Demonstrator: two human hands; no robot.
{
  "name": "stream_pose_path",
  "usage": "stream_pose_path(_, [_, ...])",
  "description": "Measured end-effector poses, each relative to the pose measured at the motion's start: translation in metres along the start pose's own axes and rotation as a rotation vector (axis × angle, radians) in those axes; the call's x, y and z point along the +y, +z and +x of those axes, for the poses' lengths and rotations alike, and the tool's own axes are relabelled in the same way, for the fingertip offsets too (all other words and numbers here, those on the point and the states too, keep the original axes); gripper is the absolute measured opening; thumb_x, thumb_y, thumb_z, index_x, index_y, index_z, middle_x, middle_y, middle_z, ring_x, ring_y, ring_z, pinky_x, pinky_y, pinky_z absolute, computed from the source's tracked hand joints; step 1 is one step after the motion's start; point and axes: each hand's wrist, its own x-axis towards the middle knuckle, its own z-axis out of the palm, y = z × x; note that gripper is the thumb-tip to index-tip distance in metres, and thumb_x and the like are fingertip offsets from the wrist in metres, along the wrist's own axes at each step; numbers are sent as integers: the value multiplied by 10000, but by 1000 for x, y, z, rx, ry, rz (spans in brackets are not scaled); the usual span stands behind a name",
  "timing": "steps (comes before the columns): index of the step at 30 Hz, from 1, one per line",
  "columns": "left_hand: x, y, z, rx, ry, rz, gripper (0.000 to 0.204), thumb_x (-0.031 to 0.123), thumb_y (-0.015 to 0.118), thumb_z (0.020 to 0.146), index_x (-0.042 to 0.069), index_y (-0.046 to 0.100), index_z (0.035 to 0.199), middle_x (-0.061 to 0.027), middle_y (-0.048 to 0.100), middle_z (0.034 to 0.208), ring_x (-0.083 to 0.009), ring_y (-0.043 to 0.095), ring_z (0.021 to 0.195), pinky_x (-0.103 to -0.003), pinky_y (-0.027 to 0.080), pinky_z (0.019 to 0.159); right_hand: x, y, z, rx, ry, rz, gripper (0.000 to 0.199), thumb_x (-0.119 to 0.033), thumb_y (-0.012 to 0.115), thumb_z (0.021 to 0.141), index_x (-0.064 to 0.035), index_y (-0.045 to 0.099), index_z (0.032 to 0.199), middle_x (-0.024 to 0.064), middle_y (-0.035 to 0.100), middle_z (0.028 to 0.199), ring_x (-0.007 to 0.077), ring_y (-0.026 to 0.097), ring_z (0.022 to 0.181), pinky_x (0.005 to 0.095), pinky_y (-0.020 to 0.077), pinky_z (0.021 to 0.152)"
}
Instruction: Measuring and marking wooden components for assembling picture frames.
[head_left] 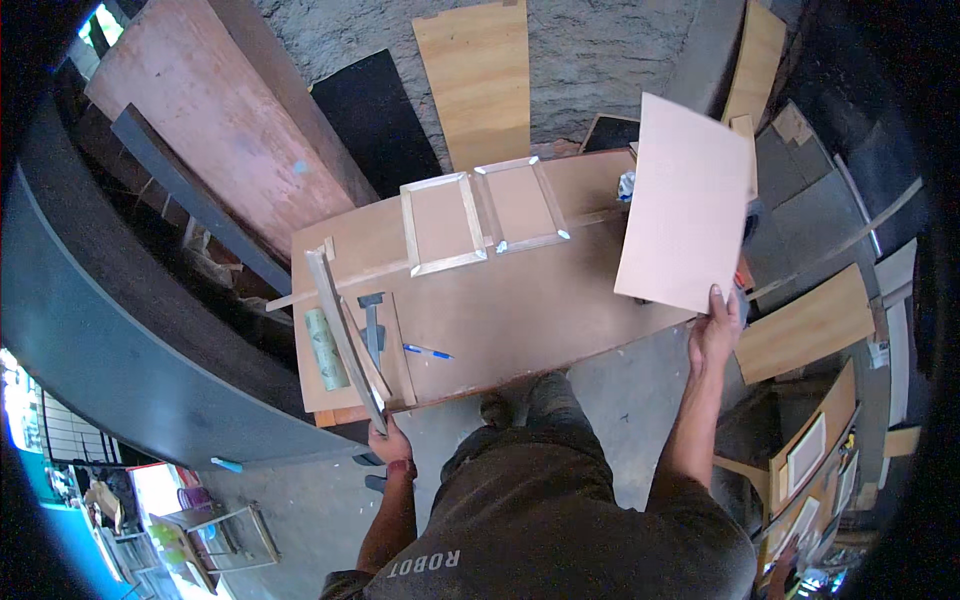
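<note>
Fingers of your right hand (716, 335) were closed on the bottom edge of a pale flat board (688, 205), which stood nearly upright above them, over the right end of the desk (520, 310). Your left hand (390, 440) was wrapped round the near end of a long wooden strip (340, 325), which ran up and away from those fingers across the left end of the desk. Just beyond the left fingers lay a small plywood piece with a grey caliper-like tool (372, 325); a blue pen (428, 352) lay to their right. Two framed panels (485, 215) sat well beyond both hands.

Risk noted: the board was held by one edge only and could have tipped or slipped. The strip, held at one end, could have swung and swept the tool or pen off the desk.
</note>
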Motion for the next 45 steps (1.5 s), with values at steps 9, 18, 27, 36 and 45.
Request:
stream_pose_path(9, [4,10,-1,-19,75,-29,236,164,630,881,-47,639,987,-134,680,878,-198,627,810,-323,475,759,49,2,-59,-117,199,-53,271,-3,595,876,-10,555,1144,77,632,1084,152,609,951,265,492,813])
stream_pose_path(18, [27,24,-3,-36,2,-180,270,213,626,900,-53,635,942,-52,639,806,-114,548,723,-281,442,662,66,31,-104,-310,268,3,194,-3,652,845,-36,563,1014,57,647,967,121,606,885,263,474,834])
stream_pose_path(27, [42,11,2,41,-82,-294,260,232,613,916,-26,615,879,-9,589,725,-81,500,647,-255,410,587,52,61,-142,-704,-712,-582,148,89,563,768,-54,531,750,117,581,911,288,609,965,453,425,960])
stream_pose_path(36, [23,4,16,136,-15,-270,352,326,595,926,15,565,763,0,550,672,-91,446,584,-273,381,542,61,70,-150,-706,-990,-602,196,125,511,736,-70,487,727,126,562,923,343,586,1002,538,365,1015])
stream_pose_path(45, [42,-6,8,137,-47,-308,306,238,583,939,-65,621,922,-55,630,799,-107,540,707,-281,450,652,169,-32,-144,-568,316,-587,168,13,536,810,-68,445,926,1,467,818,96,462,755,240,406,682])
